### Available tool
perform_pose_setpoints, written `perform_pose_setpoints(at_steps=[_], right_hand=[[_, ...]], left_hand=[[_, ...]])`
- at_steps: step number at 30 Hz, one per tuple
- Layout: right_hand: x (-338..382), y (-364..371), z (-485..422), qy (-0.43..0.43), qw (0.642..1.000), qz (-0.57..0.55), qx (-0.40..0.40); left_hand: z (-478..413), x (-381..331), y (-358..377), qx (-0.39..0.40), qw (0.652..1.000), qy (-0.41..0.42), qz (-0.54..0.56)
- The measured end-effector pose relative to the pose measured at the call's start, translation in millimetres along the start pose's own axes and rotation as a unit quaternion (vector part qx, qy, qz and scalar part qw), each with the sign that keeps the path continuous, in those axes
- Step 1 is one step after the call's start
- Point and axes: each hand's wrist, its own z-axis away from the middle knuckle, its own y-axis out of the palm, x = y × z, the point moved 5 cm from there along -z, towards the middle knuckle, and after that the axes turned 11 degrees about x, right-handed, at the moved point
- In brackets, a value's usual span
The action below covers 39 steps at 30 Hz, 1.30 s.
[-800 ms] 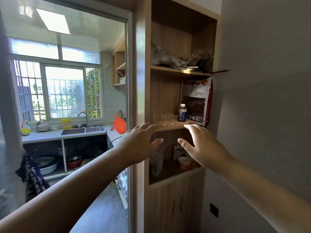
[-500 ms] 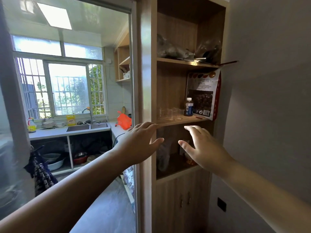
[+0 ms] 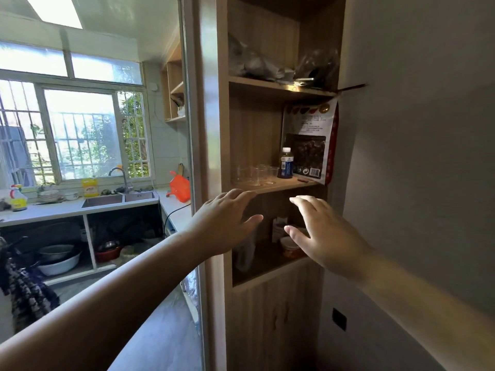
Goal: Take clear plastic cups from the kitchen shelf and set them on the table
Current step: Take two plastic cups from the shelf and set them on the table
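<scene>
Both arms reach toward a tall wooden shelf unit [image 3: 214, 129]. The left hand [image 3: 225, 223] and the right hand [image 3: 324, 234] hang in the air with fingers spread and palms forward, holding nothing, just below the front edge of the middle shelf [image 3: 289, 184]. The clear plastic cups [image 3: 254, 175] stand upright in a close cluster on that shelf, toward its left side; their number is hard to tell. Just right of them stands a small bottle [image 3: 286, 163] with a white cap, and a printed bag [image 3: 310, 140] leans in the shelf's right corner.
</scene>
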Motion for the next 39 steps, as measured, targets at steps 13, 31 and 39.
perform_pose_setpoints(at_steps=[13,31,39], right_hand=[[-138,-4,-79,-0.034,0.999,0.043,-0.003],[-252,118,-222,-0.030,0.999,-0.017,0.039],[-260,154,-299,-0.037,0.998,0.003,0.042]], left_hand=[[-153,7,31,-0.018,0.999,-0.041,0.015],[-265,94,123,0.011,0.996,-0.079,-0.027],[-307,158,159,-0.026,0.999,-0.044,0.014]])
